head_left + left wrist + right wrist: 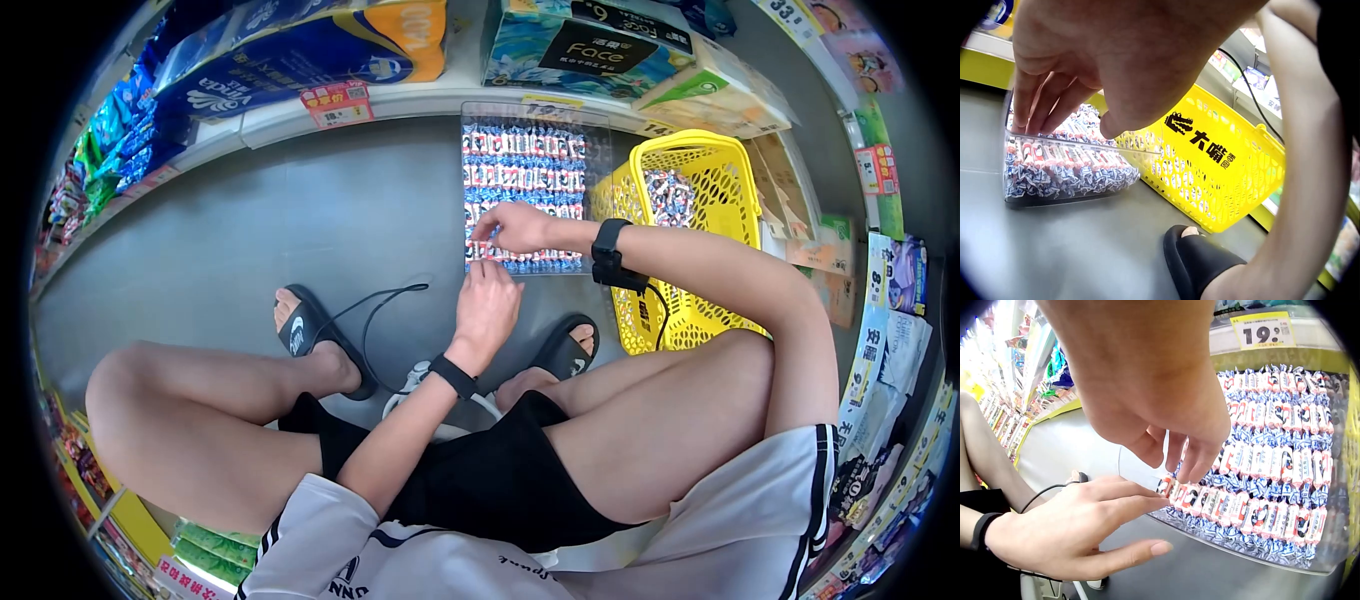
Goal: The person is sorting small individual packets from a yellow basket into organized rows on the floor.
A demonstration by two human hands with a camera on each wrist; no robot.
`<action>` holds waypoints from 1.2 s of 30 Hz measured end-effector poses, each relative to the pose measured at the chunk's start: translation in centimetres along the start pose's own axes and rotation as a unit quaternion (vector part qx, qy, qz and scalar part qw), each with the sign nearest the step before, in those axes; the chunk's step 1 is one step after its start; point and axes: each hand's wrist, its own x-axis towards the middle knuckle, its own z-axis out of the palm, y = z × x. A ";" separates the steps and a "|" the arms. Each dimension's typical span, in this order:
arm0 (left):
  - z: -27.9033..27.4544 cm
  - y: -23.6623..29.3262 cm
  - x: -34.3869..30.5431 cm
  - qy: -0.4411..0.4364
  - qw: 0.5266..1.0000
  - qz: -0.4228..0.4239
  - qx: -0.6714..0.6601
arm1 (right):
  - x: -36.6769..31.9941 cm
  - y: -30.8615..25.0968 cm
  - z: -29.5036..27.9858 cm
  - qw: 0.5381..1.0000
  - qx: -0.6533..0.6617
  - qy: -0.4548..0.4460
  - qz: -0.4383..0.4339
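A clear box [592, 262] holds rows of wrapped candies [525, 180] in white, red and blue. My left hand [487, 312] reaches over its near-left edge, fingers extended; in the left wrist view the hand [1104, 62] has its fingertips just inside the clear wall. From the right, my right hand [515, 228] bends down over the left end of the nearest row. The right wrist view shows that hand [1154, 394] with a gap between thumb and fingers, fingertips at the candies [1222, 506], nothing visibly held. The left hand [1079, 525] lies beside it, fingertips at the row's end.
A yellow basket [630, 300] with loose wrapped candies [668, 197] stands right of the box. Shelves with tissue packs [585, 45] run behind. My sandalled feet [325, 340] and a dark cable [370, 330] are on the grey floor [300, 210].
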 end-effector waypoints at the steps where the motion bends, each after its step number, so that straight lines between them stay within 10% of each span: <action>1: -0.4 0.1 0.1 0.002 1.000 0.003 0.001 | -0.3 -0.3 -0.2 1.000 0.011 0.010 -0.002; 18: -8.7 9.1 3.9 0.117 0.933 0.200 -0.275 | -16.7 -1.1 -5.8 0.914 -0.137 0.381 -0.028; 24: -8.4 14.9 4.9 0.114 0.915 0.275 -0.271 | -22.5 3.8 -5.3 0.864 -0.140 0.470 0.114; 36: -4.1 21.4 11.1 -0.022 0.880 0.458 -0.121 | -28.1 15.7 -1.4 0.878 -0.077 0.362 0.303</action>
